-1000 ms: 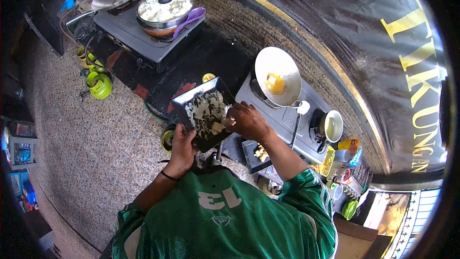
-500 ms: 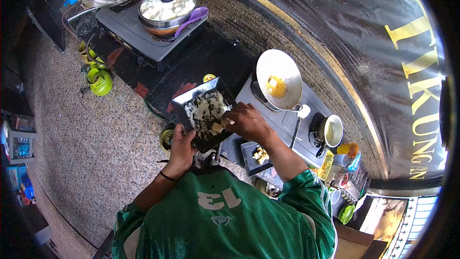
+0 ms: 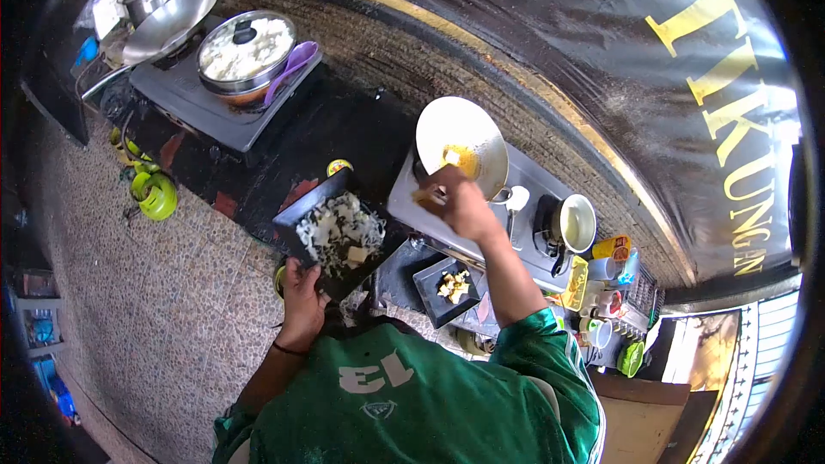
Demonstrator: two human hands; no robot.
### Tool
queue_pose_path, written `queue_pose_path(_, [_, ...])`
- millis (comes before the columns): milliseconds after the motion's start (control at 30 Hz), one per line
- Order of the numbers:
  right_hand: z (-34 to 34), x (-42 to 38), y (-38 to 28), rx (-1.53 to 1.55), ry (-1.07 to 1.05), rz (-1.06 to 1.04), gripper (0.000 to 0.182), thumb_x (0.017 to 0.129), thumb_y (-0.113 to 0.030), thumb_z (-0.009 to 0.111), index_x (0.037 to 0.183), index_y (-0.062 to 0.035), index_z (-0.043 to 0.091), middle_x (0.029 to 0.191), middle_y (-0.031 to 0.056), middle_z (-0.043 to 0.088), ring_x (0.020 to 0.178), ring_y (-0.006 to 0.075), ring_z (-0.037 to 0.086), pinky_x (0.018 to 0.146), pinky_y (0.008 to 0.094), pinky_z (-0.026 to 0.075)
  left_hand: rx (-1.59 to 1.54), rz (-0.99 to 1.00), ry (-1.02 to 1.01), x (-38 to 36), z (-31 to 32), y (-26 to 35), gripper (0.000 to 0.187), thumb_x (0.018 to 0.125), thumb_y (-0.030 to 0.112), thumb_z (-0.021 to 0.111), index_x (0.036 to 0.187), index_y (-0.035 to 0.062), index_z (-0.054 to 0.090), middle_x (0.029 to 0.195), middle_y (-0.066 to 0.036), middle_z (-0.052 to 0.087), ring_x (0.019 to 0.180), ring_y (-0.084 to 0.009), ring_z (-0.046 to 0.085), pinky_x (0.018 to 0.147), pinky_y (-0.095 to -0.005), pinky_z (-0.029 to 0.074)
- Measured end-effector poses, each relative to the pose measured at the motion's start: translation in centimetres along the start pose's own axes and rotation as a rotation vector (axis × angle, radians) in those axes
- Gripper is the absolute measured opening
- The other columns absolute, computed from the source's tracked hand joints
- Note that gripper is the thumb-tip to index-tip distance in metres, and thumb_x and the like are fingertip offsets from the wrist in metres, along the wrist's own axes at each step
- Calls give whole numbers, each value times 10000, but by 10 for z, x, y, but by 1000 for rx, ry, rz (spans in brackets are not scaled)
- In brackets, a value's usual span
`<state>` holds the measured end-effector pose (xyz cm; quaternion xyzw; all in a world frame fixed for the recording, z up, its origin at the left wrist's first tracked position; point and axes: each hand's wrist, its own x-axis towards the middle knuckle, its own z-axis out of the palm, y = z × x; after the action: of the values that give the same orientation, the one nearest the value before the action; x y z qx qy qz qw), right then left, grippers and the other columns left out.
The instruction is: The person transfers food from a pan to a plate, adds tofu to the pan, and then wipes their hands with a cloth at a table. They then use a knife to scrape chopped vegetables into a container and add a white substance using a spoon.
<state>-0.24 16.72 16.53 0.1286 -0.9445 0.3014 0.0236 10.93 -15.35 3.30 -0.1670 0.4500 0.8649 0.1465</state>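
My left hand point(image 3: 302, 296) grips the near-left edge of a black square plate point(image 3: 295, 213). On the plate lie white and dark shreds point(image 3: 331, 228) and a pale tan chunk point(image 3: 357, 255). Above the stove's front, beside a white frying pan point(image 3: 481, 133), my right hand point(image 3: 464, 204) is blurred. Its fingers look pinched together around something small that I cannot make out. Inside the pan, a pale lump point(image 3: 453, 156) sits in yellow-orange liquid. A second black plate point(image 3: 436, 320), holding cut pale pieces point(image 3: 454, 286), is below my right forearm.
The grey stove point(image 3: 412, 198) also carries a small saucepan point(image 3: 577, 222) and a white-headed ladle point(image 3: 516, 199). Another stove point(image 3: 232, 129) holds a lidded pan point(image 3: 247, 45), a purple spoon point(image 3: 292, 69) and a steel wok point(image 3: 172, 27). Cups and a yellow basket point(image 3: 574, 285) stand right.
My right hand has left the plate's contents and moved up and right to the frying pan. My left hand still holds the plate. The whole view has shifted and turned slightly.
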Motion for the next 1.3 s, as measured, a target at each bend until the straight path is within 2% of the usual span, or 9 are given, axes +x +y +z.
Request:
queue_pose_path(67, [-20, 4, 34, -66, 101, 52, 277, 825, -183, 839, 1046, -41, 751, 1089, 201, 735, 1029, 377, 708, 918, 458, 556, 522, 366, 30, 0, -10, -11, 290, 1041, 107, 599, 1307, 181, 508, 1179, 13, 629, 1039, -117, 673, 708, -297, 602])
queue_pose_path(233, [-53, 35, 133, -352, 7, 534, 371, 836, -343, 766, 1105, -87, 752, 1054, 186, 770, 1007, 385, 740, 894, 485, 571, 51, 116, 67, 6, -14, -5, 219, 1028, 82, 586, 1224, 170, 539, 1114, 31, 655, 836, -74, 637, 530, -221, 446])
queue_pose_path(667, [-3, 90, 342, -611, -222, 410, 311, 834, -274, 726, 1099, -121, 787, 1068, 174, 772, 1017, 368, 745, 873, 463, 594, -139, 47, 205, -16, -10, 7, 263, 1038, 107, 598, 1277, 186, 523, 1177, 16, 666, 989, -108, 666, 624, -250, 511])
queue_pose_path(733, [-23, 85, 315, -851, -274, 417, 297, 860, -201, 705, 1135, -114, 776, 1088, 195, 761, 1017, 388, 739, 879, 461, 594, -136, 24, 231, -18, -13, 8, 271, 1036, 101, 595, 1284, 182, 519, 1189, 16, 665, 1009, -109, 668, 630, -253, 518])
queue_pose_path(800, [-67, 73, 250, -579, 90, 381, 310, 876, -156, 702, 1176, -106, 760, 1114, 216, 747, 1008, 411, 732, 877, 477, 587, -138, 30, 216, -19, -12, 11, 279, 1035, 100, 592, 1292, 178, 516, 1190, 8, 666, 1021, -124, 667, 656, -271, 527])
queue_pose_path(1000, [-114, 28, 78, -321, 350, 225, 312, 884, -102, 724, 1194, -68, 722, 1125, 205, 724, 1048, 399, 715, 900, 485, 566, 115, 212, 97, -11, -27, -5, 298, 1030, 62, 578, 1319, 100, 517, 1228, -40, 626, 1137, -171, 625, 916, -323, 552])
queue_pose_path(1033, [-106, 22, 53, -344, 301, 172, 304, 887, -105, 729, 1189, -63, 721, 1110, 205, 722, 1041, 401, 708, 886, 485, 561, 824, 608, -8, -1, -51, -20, 304, 1030, 80, 599, 1315, 109, 497, 1192, -29, 618, 1107, -162, 614, 876, -331, 536])
queue_pose_path(1067, [-93, 15, 29, -363, 251, 118, 298, 890, -109, 733, 1183, -59, 720, 1096, 204, 719, 1033, 402, 702, 872, 485, 556, 24, 110, 67, -1, -25, -1, 310, 1023, 120, 636, 1299, 159, 498, 1154, 6, 611, 1059, -136, 604, 803, -317, 513])
queue_pose_path(1300, [52, -17, -43, -116, -191, -63, 324, 934, -282, 735, 1221, -131, 720, 1196, 120, 720, 1157, 337, 644, 1018, 472, 510, 18, -85, 97, -1, -11, 12, 270, 1028, 165, 639, 1268, 209, 523, 1133, 48, 608, 941, -82, 610, 680, -287, 472])
